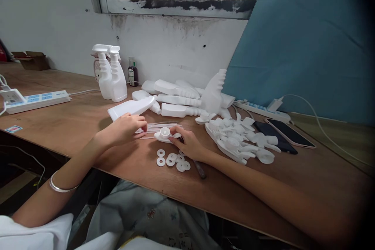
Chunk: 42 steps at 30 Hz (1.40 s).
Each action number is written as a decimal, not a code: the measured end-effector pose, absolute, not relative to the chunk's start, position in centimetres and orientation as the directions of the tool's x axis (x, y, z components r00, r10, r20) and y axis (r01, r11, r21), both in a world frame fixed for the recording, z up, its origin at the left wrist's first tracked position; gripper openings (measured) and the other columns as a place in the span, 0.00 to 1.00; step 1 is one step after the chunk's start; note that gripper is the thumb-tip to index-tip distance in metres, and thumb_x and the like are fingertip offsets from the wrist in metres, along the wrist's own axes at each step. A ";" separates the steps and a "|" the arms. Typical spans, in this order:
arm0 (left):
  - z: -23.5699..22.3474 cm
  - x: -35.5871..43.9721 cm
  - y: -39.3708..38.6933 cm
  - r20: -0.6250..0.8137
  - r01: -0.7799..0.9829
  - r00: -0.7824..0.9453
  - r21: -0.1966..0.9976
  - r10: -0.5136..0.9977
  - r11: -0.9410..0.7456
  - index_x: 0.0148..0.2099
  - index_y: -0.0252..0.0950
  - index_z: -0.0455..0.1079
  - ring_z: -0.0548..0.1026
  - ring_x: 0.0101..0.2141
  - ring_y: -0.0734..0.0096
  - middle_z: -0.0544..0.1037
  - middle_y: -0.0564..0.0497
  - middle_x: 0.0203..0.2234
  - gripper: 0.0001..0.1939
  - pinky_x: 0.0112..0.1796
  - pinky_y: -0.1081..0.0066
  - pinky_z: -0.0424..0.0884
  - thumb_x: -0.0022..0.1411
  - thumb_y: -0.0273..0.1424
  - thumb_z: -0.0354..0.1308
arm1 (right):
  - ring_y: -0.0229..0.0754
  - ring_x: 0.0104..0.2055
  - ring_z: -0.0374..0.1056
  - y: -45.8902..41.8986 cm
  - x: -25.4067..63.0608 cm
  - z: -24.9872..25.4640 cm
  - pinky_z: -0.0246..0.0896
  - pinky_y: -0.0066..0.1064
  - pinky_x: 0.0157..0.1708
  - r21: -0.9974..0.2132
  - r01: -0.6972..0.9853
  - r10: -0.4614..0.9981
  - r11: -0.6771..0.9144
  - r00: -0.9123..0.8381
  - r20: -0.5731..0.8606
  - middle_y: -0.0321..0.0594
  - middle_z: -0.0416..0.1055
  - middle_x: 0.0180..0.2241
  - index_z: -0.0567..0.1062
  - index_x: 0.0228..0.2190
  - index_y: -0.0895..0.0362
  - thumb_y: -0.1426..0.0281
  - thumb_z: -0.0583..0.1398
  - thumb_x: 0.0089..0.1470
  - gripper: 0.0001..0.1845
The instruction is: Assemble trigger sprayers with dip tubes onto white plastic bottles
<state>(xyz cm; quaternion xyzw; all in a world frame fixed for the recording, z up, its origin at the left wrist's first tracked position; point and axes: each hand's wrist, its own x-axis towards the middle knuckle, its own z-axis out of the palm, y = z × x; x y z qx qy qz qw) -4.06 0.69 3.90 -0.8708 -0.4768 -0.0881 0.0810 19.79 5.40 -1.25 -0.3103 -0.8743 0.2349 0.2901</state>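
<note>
- 2 hands work over a brown wooden table, its surface smooth and flat.
- The right hand grasps 1 spray head, white plastic with a round, hollow collar facing up, held just above the table near its front edge.
- The left hand has bent fingers beside a bundle of thin white tubes; whether it grips 1 of them, I cannot tell. 1 shiny bracelet circles that forearm.
- At least 8 flat white rings lie in front of the spray head, some overlapping.
- 1 tool with a worn handle lies beside them, partly hidden by the right hand.
- 1 flat-sided bottle lies just beyond the left hand; behind it a pile of smooth white bottles overlaps too much to count.
- A heap of loose spray heads, curved and tangled, crowds the right side, with 2 phones just beside it.
- 2 spray bottles stand upright at the back, near 1 dark bottle.
- 2 power strips and 1 cardboard box sit farther out.
</note>
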 end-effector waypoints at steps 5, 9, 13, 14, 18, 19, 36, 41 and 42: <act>3.4 -4.7 0.4 0.097 0.858 0.514 -0.050 0.853 -0.511 0.27 0.37 0.69 0.69 0.27 0.72 0.73 0.52 0.26 0.10 0.29 0.72 0.58 0.57 0.27 0.48 | 0.39 0.34 0.68 5.4 19.8 -1.1 0.59 0.31 0.36 -0.584 0.391 0.666 0.711 -0.641 0.381 0.36 0.73 0.36 0.67 0.37 0.54 0.68 0.53 0.55 0.07; 2.6 -4.4 0.7 0.166 0.846 0.533 -0.116 0.830 -0.520 0.25 0.35 0.67 0.68 0.26 0.70 0.72 0.50 0.25 0.11 0.31 0.70 0.60 0.57 0.25 0.47 | 0.39 0.32 0.67 5.3 19.8 -1.0 0.59 0.31 0.34 -0.582 0.410 0.677 0.702 -0.636 0.370 0.36 0.73 0.35 0.67 0.37 0.54 0.68 0.53 0.55 0.07; 3.0 -3.9 0.4 0.174 0.871 0.487 -0.023 0.856 -0.491 0.28 0.34 0.65 0.68 0.26 0.69 0.71 0.50 0.24 0.09 0.28 0.71 0.60 0.58 0.25 0.46 | 0.38 0.31 0.67 5.3 19.8 -1.1 0.58 0.30 0.33 -0.580 0.415 0.681 0.701 -0.632 0.370 0.35 0.73 0.35 0.68 0.38 0.54 0.68 0.54 0.54 0.08; 3.2 -3.9 0.4 0.162 0.871 0.482 0.019 0.861 -0.491 0.29 0.34 0.65 0.68 0.26 0.70 0.71 0.51 0.24 0.09 0.27 0.72 0.60 0.58 0.26 0.46 | 0.38 0.31 0.67 5.3 19.8 -1.1 0.58 0.30 0.33 -0.583 0.410 0.679 0.702 -0.633 0.372 0.35 0.73 0.35 0.68 0.38 0.54 0.68 0.54 0.54 0.08; 4.0 -4.0 0.4 0.160 0.845 0.494 0.144 0.855 -0.515 0.37 0.35 0.66 0.69 0.27 0.73 0.73 0.52 0.27 0.10 0.27 0.75 0.62 0.60 0.26 0.44 | 0.38 0.31 0.67 5.3 19.9 -1.2 0.59 0.30 0.33 -0.602 0.384 0.670 0.700 -0.644 0.368 0.35 0.72 0.36 0.67 0.38 0.54 0.68 0.53 0.55 0.07; 4.1 -4.1 0.4 0.187 0.835 0.495 0.168 0.849 -0.524 0.40 0.35 0.67 0.70 0.29 0.73 0.73 0.51 0.30 0.11 0.29 0.75 0.63 0.61 0.27 0.44 | 0.38 0.31 0.67 5.3 19.9 -1.2 0.59 0.30 0.33 -0.604 0.383 0.670 0.699 -0.646 0.366 0.36 0.72 0.36 0.67 0.38 0.54 0.68 0.53 0.55 0.07; 5.2 -0.1 0.6 0.484 0.340 0.299 0.751 0.822 -0.566 0.34 0.30 0.67 0.73 0.31 0.72 0.73 0.48 0.30 0.12 0.36 0.71 0.72 0.57 0.37 0.56 | 0.39 0.32 0.68 5.3 19.9 -1.1 0.61 0.32 0.34 -0.610 0.386 0.675 0.692 -0.646 0.357 0.37 0.72 0.37 0.67 0.36 0.54 0.68 0.53 0.55 0.07; 5.1 1.2 1.4 0.479 0.345 0.320 0.744 0.817 -0.572 0.35 0.30 0.68 0.74 0.33 0.69 0.74 0.46 0.32 0.11 0.37 0.69 0.73 0.58 0.35 0.55 | 0.40 0.35 0.68 5.4 19.9 -1.3 0.61 0.32 0.37 -0.590 0.384 0.663 0.710 -0.647 0.378 0.36 0.73 0.37 0.67 0.38 0.53 0.69 0.53 0.55 0.08; 5.1 1.3 1.5 0.476 0.364 0.324 0.735 0.818 -0.572 0.35 0.30 0.68 0.75 0.33 0.69 0.75 0.46 0.32 0.11 0.37 0.68 0.73 0.58 0.35 0.55 | 0.40 0.35 0.68 5.4 19.9 -1.3 0.61 0.32 0.36 -0.590 0.384 0.662 0.710 -0.648 0.376 0.36 0.73 0.36 0.67 0.38 0.53 0.69 0.53 0.55 0.08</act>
